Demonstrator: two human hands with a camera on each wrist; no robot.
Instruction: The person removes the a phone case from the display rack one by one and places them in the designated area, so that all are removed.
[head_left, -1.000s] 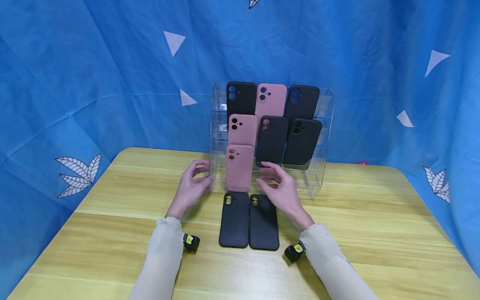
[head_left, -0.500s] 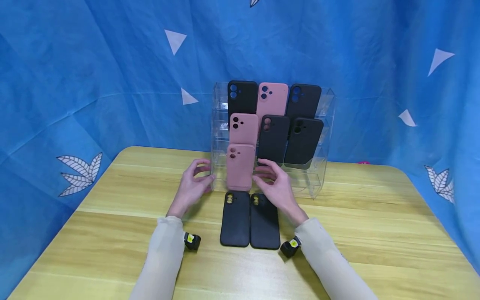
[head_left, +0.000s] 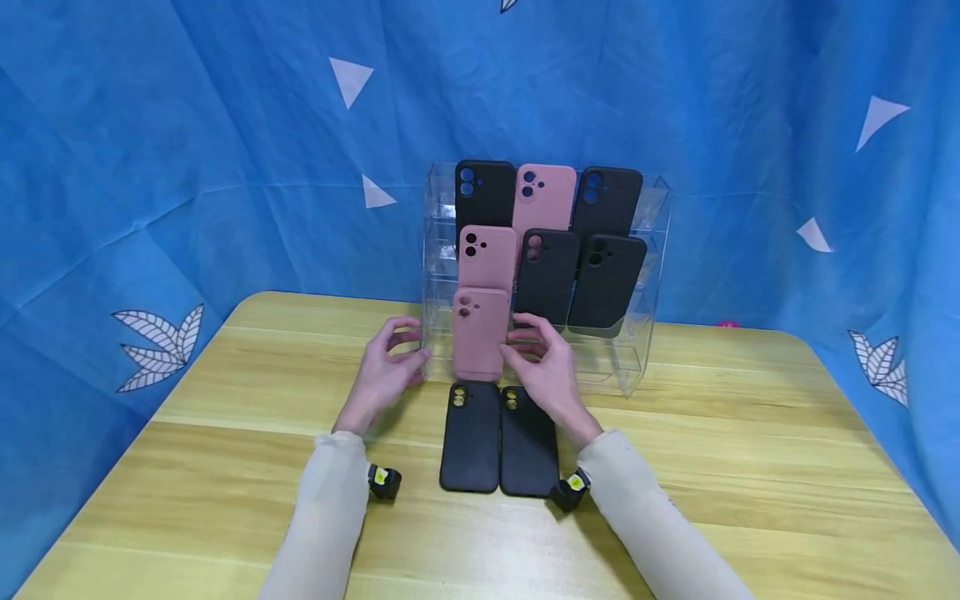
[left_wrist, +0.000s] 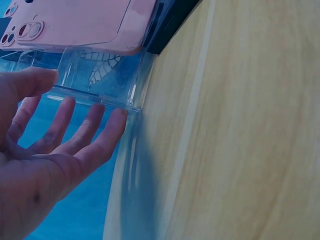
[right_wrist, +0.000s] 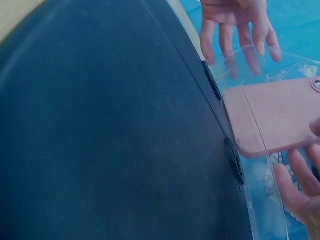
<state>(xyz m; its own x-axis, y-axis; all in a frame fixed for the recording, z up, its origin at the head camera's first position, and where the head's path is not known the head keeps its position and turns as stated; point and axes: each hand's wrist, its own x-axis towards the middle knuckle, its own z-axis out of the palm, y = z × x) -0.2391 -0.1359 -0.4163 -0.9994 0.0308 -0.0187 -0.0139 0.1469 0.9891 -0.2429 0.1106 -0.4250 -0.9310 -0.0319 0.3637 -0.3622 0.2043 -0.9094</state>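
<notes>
A pink phone case [head_left: 481,337] stands in the lowest tier of a clear acrylic rack [head_left: 603,358]. My right hand [head_left: 546,367] is at its right edge. In the right wrist view, the thumb overlaps the front of that case [right_wrist: 272,115] while the fingertips meet its side. My left hand [head_left: 381,367] lies against the rack's left side; in the left wrist view, its fingers [left_wrist: 95,145] spread along the clear side panel. Two black phone cases, left [head_left: 470,437] and right [head_left: 527,442], lie flat side by side on the table before the rack.
Higher tiers hold another pink case [head_left: 487,254] and several more cases, mostly black, such as the upper left one [head_left: 483,200]. The wooden table [head_left: 750,467] ends at a blue patterned curtain [head_left: 247,125] behind the rack. Cameras are strapped at both wrists.
My right hand has moved left, from beside the lowest pink phone case to its right edge. The left hand stays at the rack's side, and the cases keep their places.
</notes>
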